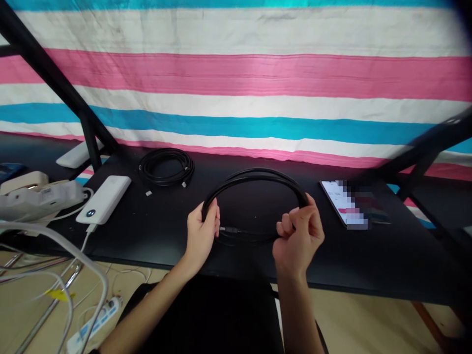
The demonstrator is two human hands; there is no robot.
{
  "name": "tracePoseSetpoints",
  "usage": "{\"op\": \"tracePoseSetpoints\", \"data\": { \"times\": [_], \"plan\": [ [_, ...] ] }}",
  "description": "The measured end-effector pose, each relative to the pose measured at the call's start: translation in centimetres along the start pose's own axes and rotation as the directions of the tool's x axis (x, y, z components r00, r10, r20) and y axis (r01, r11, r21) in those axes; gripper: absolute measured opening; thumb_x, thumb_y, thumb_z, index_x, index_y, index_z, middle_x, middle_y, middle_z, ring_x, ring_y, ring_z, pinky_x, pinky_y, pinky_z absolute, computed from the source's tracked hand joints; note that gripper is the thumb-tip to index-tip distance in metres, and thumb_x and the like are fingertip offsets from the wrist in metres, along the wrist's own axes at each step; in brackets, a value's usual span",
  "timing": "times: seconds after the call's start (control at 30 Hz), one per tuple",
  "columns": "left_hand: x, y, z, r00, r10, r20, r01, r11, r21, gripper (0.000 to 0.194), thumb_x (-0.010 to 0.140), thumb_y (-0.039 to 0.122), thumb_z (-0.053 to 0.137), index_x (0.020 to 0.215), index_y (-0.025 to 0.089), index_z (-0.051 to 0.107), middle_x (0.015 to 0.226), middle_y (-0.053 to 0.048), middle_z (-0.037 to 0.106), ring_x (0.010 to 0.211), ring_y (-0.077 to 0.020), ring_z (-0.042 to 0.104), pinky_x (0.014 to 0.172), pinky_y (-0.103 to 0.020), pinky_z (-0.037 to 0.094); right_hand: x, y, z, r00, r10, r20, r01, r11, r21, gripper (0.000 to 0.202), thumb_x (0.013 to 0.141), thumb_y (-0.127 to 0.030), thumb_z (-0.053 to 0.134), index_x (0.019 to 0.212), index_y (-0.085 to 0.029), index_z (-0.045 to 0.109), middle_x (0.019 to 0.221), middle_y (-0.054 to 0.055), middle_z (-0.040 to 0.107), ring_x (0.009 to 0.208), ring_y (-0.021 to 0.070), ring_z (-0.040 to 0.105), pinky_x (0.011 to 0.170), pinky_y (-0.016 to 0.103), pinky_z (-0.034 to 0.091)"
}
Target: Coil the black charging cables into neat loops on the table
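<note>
A black cable (258,176) is looped into a wide coil between my hands, above the dark table. My left hand (201,231) is closed around the coil's left side. On the right side, my right hand (300,233) grips the coil with its fingers curled in. One cable end with a metal-tipped plug (230,229) points left near my left fingers, at the lower part of the loop. Beyond my left hand, a second black cable (165,169) lies coiled on the table, with a small light-coloured piece (148,193) close by.
A white power bank (105,199) with a cable plugged in lies at left, near white power strips (40,199). A phone (342,204) rests on the table (368,260) at right. Black metal struts (55,78) flank a striped sheet (258,73). White cables (101,275) hang at lower left.
</note>
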State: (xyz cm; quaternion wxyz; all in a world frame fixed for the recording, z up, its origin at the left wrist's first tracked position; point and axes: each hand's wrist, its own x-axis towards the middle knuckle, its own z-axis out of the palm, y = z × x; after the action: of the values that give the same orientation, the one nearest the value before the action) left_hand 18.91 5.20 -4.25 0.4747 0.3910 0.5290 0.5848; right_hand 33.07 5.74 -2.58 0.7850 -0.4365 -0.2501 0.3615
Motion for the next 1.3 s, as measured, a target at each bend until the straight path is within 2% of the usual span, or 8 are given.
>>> {"op": "tracePoseSetpoints", "data": {
  "times": [0.17, 0.3, 0.47, 0.6, 0.8, 1.0, 1.17, 1.3],
  "plan": [
    [0.4, 0.1, -0.3, 0.988, -0.011, 0.152, -0.024, 0.974, 0.227, 0.041, 0.091, 0.045, 0.043, 0.063, 0.018, 0.054, 0.062, 0.0, 0.052, 0.065, -0.0136, 0.052, 0.067, -0.026, 0.043, -0.1, -0.4, -0.6, 0.997, -0.07, -0.009, 0.071, 0.996, 0.051, 0.022, 0.079, -0.042, 0.068, 0.092, -0.025, 0.068, 0.052, -0.01, 0.024, 0.041, 0.0045, 0.013, 0.036, 0.018, 0.012],
    [0.4, -0.6, -0.3, 0.986, -0.032, 0.165, -0.008, 0.972, 0.235, 0.026, 0.089, 0.041, 0.048, 0.091, 0.018, 0.061, 0.095, -0.006, 0.062, 0.095, -0.0197, 0.058, 0.085, -0.031, 0.042, -0.3, -0.8, -0.8, 0.988, -0.154, 0.017, 0.153, 0.987, 0.049, 0.021, 0.079, -0.044, 0.068, 0.091, -0.027, 0.068, 0.051, -0.01, 0.023, 0.041, 0.0048, 0.011, 0.037, 0.019, 0.01],
    [0.3, -0.2, -0.1, 0.941, -0.239, 0.238, 0.255, 0.966, -0.04, 0.03, 0.089, 0.044, 0.049, 0.102, 0.018, 0.058, 0.099, -0.007, 0.066, 0.086, -0.0199, 0.066, 0.077, -0.031, 0.045, -0.8, -0.6, -0.7, 0.987, -0.148, 0.056, 0.146, 0.989, 0.035, 0.023, 0.081, -0.046, 0.065, 0.093, -0.026, 0.066, 0.051, -0.01, 0.027, 0.039, 0.0042, 0.011, 0.036, 0.02, 0.008],
    [0.1, 0.2, 0.0, 0.941, -0.284, 0.183, 0.313, 0.938, -0.149, 0.029, 0.087, 0.044, 0.053, 0.094, 0.018, 0.062, 0.082, -0.004, 0.067, 0.079, -0.0175, 0.066, 0.074, -0.028, 0.045, -0.7, -0.2, -0.5, 0.998, -0.046, 0.045, 0.042, 0.995, 0.088, 0.024, 0.078, -0.044, 0.069, 0.094, -0.027, 0.066, 0.052, -0.01, 0.027, 0.039, 0.0038, 0.011, 0.036, 0.02, 0.008],
    [0.2, -0.9, -0.4, 0.952, -0.294, 0.088, 0.307, 0.927, -0.217, 0.023, 0.08, 0.037, 0.065, 0.094, 0.019, 0.066, 0.09, -0.002, 0.063, 0.079, -0.0123, 0.061, 0.07, -0.023, 0.042, 0.4, -0.1, -1.0, 0.981, 0.117, 0.155, -0.129, 0.989, 0.073, 0.024, 0.074, -0.041, 0.072, 0.086, -0.023, 0.062, 0.052, -0.011, 0.025, 0.039, 0.0037, 0.014, 0.036, 0.019, 0.01],
    [0.3, -1.1, -0.9, 0.946, -0.319, 0.065, 0.325, 0.918, -0.225, 0.029, 0.075, 0.034, 0.071, 0.099, 0.019, 0.065, 0.093, -0.003, 0.063, 0.087, -0.0143, 0.061, 0.07, -0.023, 0.042, 0.6, -0.1, -1.7, 0.943, 0.224, 0.246, -0.236, 0.972, 0.02, 0.027, 0.074, -0.041, 0.072, 0.081, -0.023, 0.053, 0.051, -0.012, 0.022, 0.039, 0.0038, 0.009, 0.035, 0.019, 0.008],
    [-0.1, -0.6, -1.3, 0.954, -0.269, 0.133, 0.289, 0.943, -0.167, 0.032, 0.077, 0.038, 0.068, 0.105, 0.021, 0.064, 0.101, -0.006, 0.065, 0.096, -0.018, 0.061, 0.073, -0.025, 0.045, 0.6, -0.3, -2.4, 0.953, 0.181, 0.243, -0.201, 0.978, 0.057, 0.035, 0.077, -0.045, 0.069, 0.07, -0.023, 0.043, 0.052, -0.012, 0.018, 0.039, 0.0045, 0.004, 0.034, 0.019, 0.005],
    [-0.7, -0.4, -2.0, 0.97, -0.157, 0.187, 0.173, 0.982, -0.071, 0.03, 0.085, 0.043, 0.058, 0.104, 0.022, 0.068, 0.104, -0.005, 0.068, 0.097, -0.017, 0.061, 0.083, -0.027, 0.045, 0.7, -0.7, -3.0, 0.972, 0.103, 0.212, -0.125, 0.987, 0.097, 0.049, 0.076, -0.045, 0.07, 0.06, -0.021, 0.031, 0.052, -0.011, 0.019, 0.039, 0.0047, 0.002, 0.034, 0.022, 0.002]
  ]
}}
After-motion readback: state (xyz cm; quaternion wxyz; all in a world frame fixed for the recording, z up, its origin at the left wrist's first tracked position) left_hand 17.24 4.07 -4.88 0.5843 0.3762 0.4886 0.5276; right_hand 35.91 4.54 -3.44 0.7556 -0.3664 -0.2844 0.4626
